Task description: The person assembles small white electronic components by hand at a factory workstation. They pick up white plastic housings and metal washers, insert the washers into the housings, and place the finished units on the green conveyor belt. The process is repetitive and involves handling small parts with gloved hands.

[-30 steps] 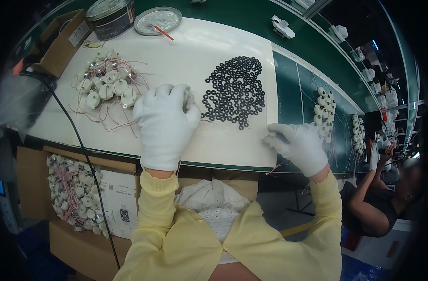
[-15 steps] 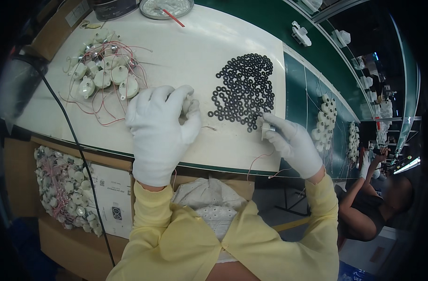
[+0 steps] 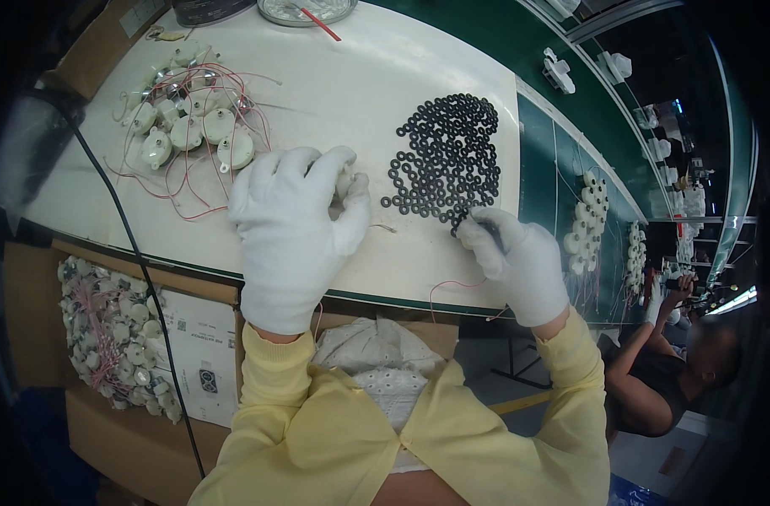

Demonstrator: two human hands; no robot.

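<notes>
My left hand (image 3: 296,240), in a white glove, is closed with thumb and fingers around a small pale part (image 3: 348,182), mostly hidden; a short wire end (image 3: 385,228) lies beside the thumb. My gloved right hand (image 3: 524,266) has its fingertips pinched at the near edge of the spread black rings (image 3: 444,160), touching them. The small white motor it carries is now hidden behind the fingers, while a red wire (image 3: 452,282) trails below the hand. Beyond my left hand sits a heap of round white motors (image 3: 185,132) with red and white wires.
A cardboard box (image 3: 153,455) full of wired motors stands below the table's left edge. A black cable (image 3: 119,202) crosses the left side. Far back is a round metal dish (image 3: 305,10) with a red stick. Rows of white motors (image 3: 587,219) lie at right, near another person (image 3: 655,379).
My right hand has turned and moved slightly left, fingertips going onto the black rings; the motor in it has gone from sight. My left hand keeps its grip, almost still.
</notes>
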